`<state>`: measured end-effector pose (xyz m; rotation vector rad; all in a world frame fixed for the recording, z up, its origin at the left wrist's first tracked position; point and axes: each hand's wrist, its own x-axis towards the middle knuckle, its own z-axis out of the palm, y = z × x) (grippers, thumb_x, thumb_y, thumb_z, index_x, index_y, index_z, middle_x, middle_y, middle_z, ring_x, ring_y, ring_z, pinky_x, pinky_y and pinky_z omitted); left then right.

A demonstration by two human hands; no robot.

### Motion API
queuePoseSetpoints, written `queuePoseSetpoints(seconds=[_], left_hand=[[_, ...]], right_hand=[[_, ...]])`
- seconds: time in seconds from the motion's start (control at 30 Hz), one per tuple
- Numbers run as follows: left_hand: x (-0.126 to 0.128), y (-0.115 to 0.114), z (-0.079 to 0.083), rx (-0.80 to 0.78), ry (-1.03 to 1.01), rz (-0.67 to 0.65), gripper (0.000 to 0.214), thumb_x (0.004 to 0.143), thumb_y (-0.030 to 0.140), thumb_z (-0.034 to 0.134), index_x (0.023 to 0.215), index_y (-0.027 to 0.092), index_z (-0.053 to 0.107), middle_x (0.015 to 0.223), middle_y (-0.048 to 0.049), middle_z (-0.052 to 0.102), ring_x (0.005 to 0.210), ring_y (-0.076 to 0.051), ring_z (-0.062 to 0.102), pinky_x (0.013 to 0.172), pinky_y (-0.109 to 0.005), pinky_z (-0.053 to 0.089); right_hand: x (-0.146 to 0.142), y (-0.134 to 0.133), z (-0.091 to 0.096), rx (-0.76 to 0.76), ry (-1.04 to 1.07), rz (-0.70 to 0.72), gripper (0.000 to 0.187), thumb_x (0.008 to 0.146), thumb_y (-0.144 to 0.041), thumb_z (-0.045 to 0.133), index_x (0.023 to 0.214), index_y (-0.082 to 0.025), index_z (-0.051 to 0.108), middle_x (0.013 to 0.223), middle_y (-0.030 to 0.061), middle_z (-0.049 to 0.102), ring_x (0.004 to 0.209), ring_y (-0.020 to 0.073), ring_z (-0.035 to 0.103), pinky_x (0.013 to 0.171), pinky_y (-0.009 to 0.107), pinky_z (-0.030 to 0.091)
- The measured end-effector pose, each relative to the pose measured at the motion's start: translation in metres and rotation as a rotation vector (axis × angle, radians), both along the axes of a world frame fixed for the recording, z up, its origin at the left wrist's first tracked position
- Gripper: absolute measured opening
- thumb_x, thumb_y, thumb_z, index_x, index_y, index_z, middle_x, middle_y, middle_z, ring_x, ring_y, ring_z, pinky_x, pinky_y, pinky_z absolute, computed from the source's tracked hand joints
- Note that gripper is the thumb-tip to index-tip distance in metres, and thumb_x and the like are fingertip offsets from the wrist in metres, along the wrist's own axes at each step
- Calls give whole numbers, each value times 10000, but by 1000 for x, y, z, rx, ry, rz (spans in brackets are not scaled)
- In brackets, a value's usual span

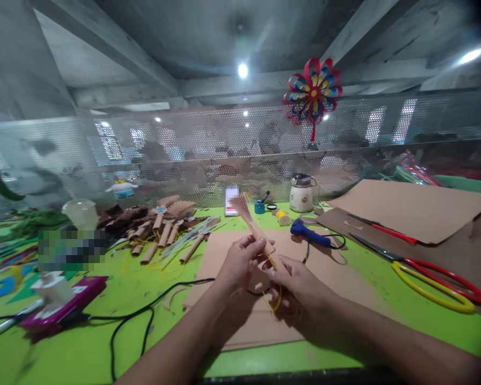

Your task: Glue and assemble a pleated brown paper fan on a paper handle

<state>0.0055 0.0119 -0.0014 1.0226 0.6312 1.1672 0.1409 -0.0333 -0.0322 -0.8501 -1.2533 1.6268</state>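
My left hand (240, 262) and my right hand (294, 280) meet over a brown cardboard sheet (224, 251) at the table's middle. Both are closed on a folded brown paper fan (250, 219) that points up and away, its pleats spread at the top. My left fingers pinch its stem from the left. My right hand grips the lower stem, where a thin yellow string (277, 299) loops down past the fingers.
A blue glue gun (308, 233) with a black cord lies just beyond the hands. Large scissors (425, 272) and cardboard (417, 206) are on the right. Rolled paper tubes (164, 235) lie at the left, a pink device (64, 302) nearer. A paper pinwheel (312, 91) hangs on the mesh.
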Motion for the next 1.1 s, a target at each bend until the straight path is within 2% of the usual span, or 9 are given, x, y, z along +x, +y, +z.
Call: queuePoseSetpoints(seconds=[0.17, 0.33, 0.47, 0.6, 0.7, 0.8, 0.9, 1.0, 1.1], left_hand=[[-3, 4, 0, 24, 0, -1, 211, 745, 252, 708, 861, 79, 675, 850, -122, 693, 675, -141, 608, 554, -218, 441], [-5, 4, 2, 36, -41, -48, 178, 778, 193, 664, 929, 98, 657, 1014, -141, 692, 889, -200, 649, 756, -272, 507], [-5, 3, 3, 50, -55, -59, 175, 793, 199, 651, 942, 106, 642, 1010, -137, 698, 901, -202, 655, 782, -282, 513], [-5, 2, 2, 45, -41, -51, 186, 795, 207, 656, 950, 106, 639, 991, -134, 703, 904, -195, 655, 783, -273, 511], [-6, 2, 4, 48, -31, -39, 184, 795, 210, 658, 948, 109, 637, 989, -132, 706, 896, -197, 659, 771, -272, 510], [-8, 4, 7, 61, -42, -21, 182, 798, 205, 651, 947, 103, 636, 994, -137, 707, 893, -203, 663, 781, -281, 506], [-10, 6, 9, 54, -59, 0, 175, 800, 195, 641, 949, 103, 630, 979, -138, 711, 896, -206, 665, 799, -289, 497], [-11, 7, 9, 61, -72, -9, 175, 810, 190, 627, 963, 107, 616, 996, -139, 707, 918, -214, 663, 832, -307, 489], [-11, 6, 8, 77, -77, -32, 172, 826, 201, 608, 975, 115, 604, 1029, -140, 696, 964, -228, 652, 852, -319, 484]], right_hand=[[3, 1, 3, 20, -23, 23, 246, 788, -339, 660, 934, -197, 521, 587, -40, 575, 407, 70, 471, 424, 185, 349], [5, 2, 0, 68, -35, 16, 231, 811, -323, 622, 975, -189, 532, 500, -81, 488, 367, 53, 386, 405, 178, 294], [2, 0, 2, 47, 6, -9, 200, 773, -301, 662, 870, -194, 524, 489, -98, 424, 392, 46, 342, 415, 175, 283], [0, -3, 8, -3, 38, 27, 205, 796, -355, 640, 814, -200, 507, 480, -94, 407, 399, 54, 354, 429, 190, 295], [2, -5, 11, -4, -16, 38, 260, 832, -441, 585, 785, -202, 492, 466, -86, 413, 389, 58, 342, 421, 195, 273], [5, -5, 11, 10, -92, 29, 327, 807, -508, 599, 778, -206, 476, 484, -85, 438, 404, 55, 348, 427, 187, 269], [7, -3, 7, 16, -132, 60, 381, 770, -551, 621, 781, -207, 458, 482, -88, 445, 400, 56, 349, 430, 189, 286], [6, 0, -1, 41, -154, 81, 375, 812, -577, 550, 839, -213, 462, 458, -97, 422, 372, 61, 327, 425, 202, 293], [3, 4, -6, 137, -179, 22, 345, 838, -548, 529, 866, -210, 467, 489, -93, 400, 395, 72, 332, 429, 213, 293]])
